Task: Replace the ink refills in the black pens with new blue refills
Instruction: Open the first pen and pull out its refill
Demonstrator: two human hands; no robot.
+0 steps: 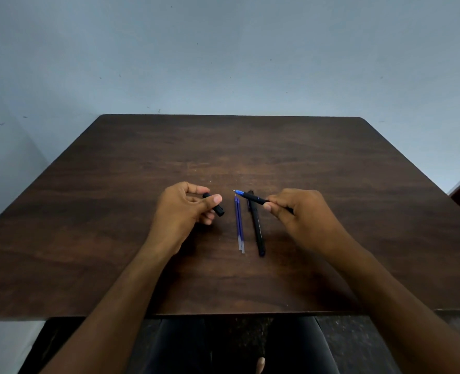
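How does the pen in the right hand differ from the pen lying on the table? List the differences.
1. The held pen is gripped by the right hand above the table; the lying pen rests untouched.
2. The held pen is uncapped, its blue tip exposed, the cap in the left hand; the lying pen shows no tip.
3. The held pen points left; the lying pen runs near-to-far.

Both have black barrels.

Two bare forearms enter from the lower frame edge, no sleeves visible along their whole length. No watch, ring, bracelet or glove on the left hand (185, 205) or the right hand (301, 209). Fingernails short; the left thumbnail shows plainly. Below the table edge, the lap is covered by dark, near-black trousers with a faint sheen. One bare toe or foot tip shows at the bottom centre, blurred.
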